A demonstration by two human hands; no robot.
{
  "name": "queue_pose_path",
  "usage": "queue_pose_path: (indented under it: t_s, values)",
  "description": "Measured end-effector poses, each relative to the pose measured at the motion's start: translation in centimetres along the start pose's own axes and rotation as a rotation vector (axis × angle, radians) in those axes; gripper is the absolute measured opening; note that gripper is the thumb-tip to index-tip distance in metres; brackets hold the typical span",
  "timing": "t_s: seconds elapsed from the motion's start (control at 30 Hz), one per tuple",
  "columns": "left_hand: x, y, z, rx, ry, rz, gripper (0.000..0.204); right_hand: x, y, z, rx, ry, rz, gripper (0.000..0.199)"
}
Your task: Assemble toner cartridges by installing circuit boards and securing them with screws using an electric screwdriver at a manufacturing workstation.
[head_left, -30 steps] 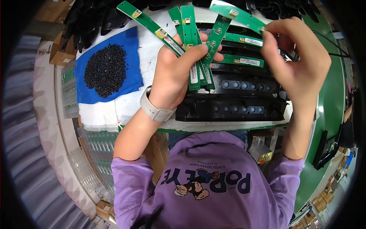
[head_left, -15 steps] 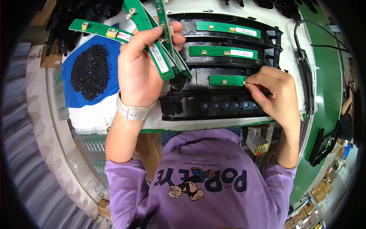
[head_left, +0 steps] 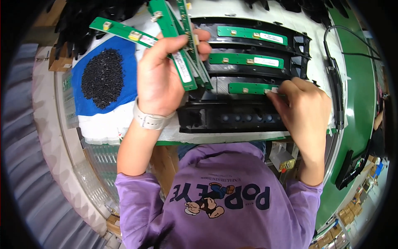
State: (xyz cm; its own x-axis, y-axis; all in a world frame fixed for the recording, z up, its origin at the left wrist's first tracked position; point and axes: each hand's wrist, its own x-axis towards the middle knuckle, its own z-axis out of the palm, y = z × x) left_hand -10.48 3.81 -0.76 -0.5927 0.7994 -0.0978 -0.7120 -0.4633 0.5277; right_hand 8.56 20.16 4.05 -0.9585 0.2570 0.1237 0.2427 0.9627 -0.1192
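My left hand (head_left: pixel 159 79) is closed round a fanned bunch of long green circuit boards (head_left: pixel 182 68), which carry small white connectors and white labels. My right hand (head_left: pixel 304 106) pinches near the right end of another green circuit board (head_left: pixel 236 88), which lies in the third black curved housing (head_left: pixel 217 85) from the far side. The fingers and the back of the hand hide that end of the board. Two farther black housings hold a board each, a far board (head_left: pixel 253 34) and a middle board (head_left: pixel 232 59). The nearest black housing (head_left: pixel 199 118) shows a row of round spots and no board.
A heap of small black screws (head_left: pixel 101 79) lies on a blue cloth (head_left: pixel 128 62) at the left. A black tool with a cable (head_left: pixel 335 91) lies at the right. Dark parts (head_left: pixel 290 5) crowd the far edge. A green surface (head_left: pixel 358 103) runs along the right.
The whole view has shifted slightly, so things appear a little farther right. My right hand's fingers have moved a little, and more of the board's right end shows. The left hand keeps its bunch.
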Motion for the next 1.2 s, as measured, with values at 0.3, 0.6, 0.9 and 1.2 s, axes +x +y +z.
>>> queue_pose_path:
  t_s: [0.3,0.6,0.9,1.2]
  values:
    - [-0.5,-0.2,1.6,0.149,0.033,-0.003,0.026,2.8,-4.2,-0.5,0.613,0.299,-0.177,0.013]
    - [-1.0,-1.1,2.3,-0.017,-0.025,0.066,0.041,6.5,-6.7,2.2,0.927,0.246,0.053,0.012]
    - [-0.7,-0.3,0.9,-0.072,-0.178,0.019,0.035,5.8,-5.9,1.0,1.348,0.192,0.335,0.017]
    - [-0.9,-1.4,2.2,0.141,-0.077,0.028,0.027,4.7,-4.3,1.2,1.425,0.021,0.263,0.015]
